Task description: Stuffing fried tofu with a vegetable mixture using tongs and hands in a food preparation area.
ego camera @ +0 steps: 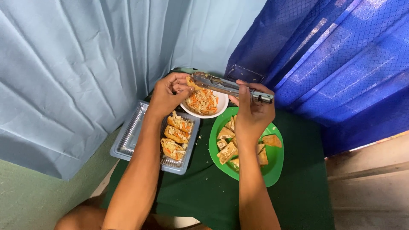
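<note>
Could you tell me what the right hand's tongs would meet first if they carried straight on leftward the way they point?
Probably the piece of tofu pinched in the left hand, above the white bowl; the tongs in the right hand already look about touching it, though depth is unclear.

We see a small table covered by a dark green cloth (298,187). On it a clear ridged plastic tray (128,140) sits at the left, touching a round white bowl (221,108). A bright green oval plastic plate (275,164) lies just beside both.
</note>
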